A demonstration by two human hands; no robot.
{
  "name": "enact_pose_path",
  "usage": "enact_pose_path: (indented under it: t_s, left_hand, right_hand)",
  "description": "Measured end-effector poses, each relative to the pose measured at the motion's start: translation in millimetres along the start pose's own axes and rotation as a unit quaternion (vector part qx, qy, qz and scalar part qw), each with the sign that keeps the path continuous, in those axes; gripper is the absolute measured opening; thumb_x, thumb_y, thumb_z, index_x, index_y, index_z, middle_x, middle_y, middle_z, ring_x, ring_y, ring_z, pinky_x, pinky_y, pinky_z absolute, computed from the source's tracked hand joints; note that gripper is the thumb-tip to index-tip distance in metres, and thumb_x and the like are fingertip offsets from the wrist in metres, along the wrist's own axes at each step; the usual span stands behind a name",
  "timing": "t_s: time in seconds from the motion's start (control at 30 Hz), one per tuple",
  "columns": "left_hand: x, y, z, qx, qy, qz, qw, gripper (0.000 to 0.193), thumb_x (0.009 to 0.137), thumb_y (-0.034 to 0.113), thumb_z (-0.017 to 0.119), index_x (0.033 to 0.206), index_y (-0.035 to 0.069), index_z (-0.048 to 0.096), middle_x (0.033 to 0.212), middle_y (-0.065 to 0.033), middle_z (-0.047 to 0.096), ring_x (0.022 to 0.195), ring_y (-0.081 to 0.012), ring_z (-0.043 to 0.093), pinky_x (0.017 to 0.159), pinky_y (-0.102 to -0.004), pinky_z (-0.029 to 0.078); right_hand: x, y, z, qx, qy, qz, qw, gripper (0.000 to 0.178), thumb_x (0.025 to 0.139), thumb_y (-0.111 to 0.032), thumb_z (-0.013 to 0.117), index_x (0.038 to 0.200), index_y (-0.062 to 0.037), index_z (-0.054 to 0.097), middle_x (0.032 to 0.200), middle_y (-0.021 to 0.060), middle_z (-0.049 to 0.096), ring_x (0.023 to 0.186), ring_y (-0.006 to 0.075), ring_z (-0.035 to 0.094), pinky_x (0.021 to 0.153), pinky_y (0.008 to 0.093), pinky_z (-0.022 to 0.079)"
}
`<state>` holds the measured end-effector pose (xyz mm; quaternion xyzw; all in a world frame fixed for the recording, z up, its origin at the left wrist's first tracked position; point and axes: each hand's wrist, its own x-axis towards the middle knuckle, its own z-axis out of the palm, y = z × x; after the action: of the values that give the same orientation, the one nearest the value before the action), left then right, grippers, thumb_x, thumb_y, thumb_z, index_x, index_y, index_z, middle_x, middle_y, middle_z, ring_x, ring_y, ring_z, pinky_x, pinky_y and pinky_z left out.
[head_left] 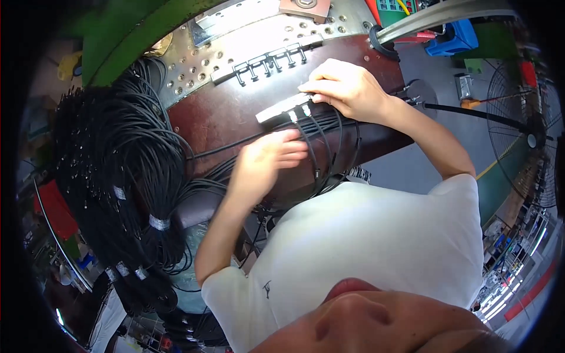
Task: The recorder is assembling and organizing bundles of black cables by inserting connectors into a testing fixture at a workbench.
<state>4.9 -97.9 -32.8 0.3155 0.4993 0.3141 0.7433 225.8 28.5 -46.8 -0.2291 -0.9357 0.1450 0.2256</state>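
Note:
A short metal bar fixture (274, 112), bright on top, lies tilted on the dark red-brown bench board. Black cables (314, 144) run from its front side, two of them with silvery ends at the bar. My right hand (348, 88) is closed in a pinch at the bar's right end, and another cable runs up under its palm. The fingers hide what they pinch. Below and left of the bar, my left hand (268, 157) has its fingers stretched out, slightly blurred, over the cables. It appears to hold nothing.
Behind the bar stands a rack of black clamps (269, 63) along a perforated metal plate (203, 62). A large bundle of black cables (138, 129) hangs at the left. To the right are a curved metal arm (441, 17), a blue tool (456, 38) and a wire-guarded fan (518, 132).

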Motion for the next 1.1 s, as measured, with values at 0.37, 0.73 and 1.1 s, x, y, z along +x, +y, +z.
enact_pose_path:
  t_s: [0.37,0.73,1.1]
  left_hand:
    - [112,128,-27,-0.251,0.080,0.083,0.961,0.023,0.099,0.021,0.042,0.088,0.002,0.049,0.057,0.0046,0.036,0.047,-0.0059,0.035,0.047,-0.0208,0.035]
    - [135,116,-65,-0.158,0.046,0.116,0.979,0.027,0.098,0.022,0.045,0.099,-0.003,0.055,0.076,-0.0103,0.058,0.062,-0.0209,0.057,0.071,-0.0373,0.052]
    - [133,125,-106,0.816,0.300,0.396,0.295,0.027,0.086,0.014,0.054,0.111,0.012,0.063,0.094,-0.0073,0.066,0.081,-0.0238,0.064,0.071,-0.0347,0.051]
  right_hand:
    - [119,12,-26,0.037,0.121,0.081,0.989,0.026,0.089,-0.026,0.055,0.095,-0.0043,0.067,0.084,0.0143,0.065,0.079,0.0272,0.062,0.073,0.0374,0.048]
    - [129,9,-32,0.101,0.068,0.183,0.976,0.025,0.090,-0.026,0.055,0.096,-0.0042,0.066,0.086,0.0132,0.065,0.081,0.0249,0.061,0.074,0.0363,0.048]
    - [135,30,-30,0.163,0.005,0.288,0.944,0.024,0.090,-0.025,0.056,0.097,-0.0042,0.066,0.089,0.0122,0.065,0.082,0.0226,0.061,0.074,0.0353,0.048]
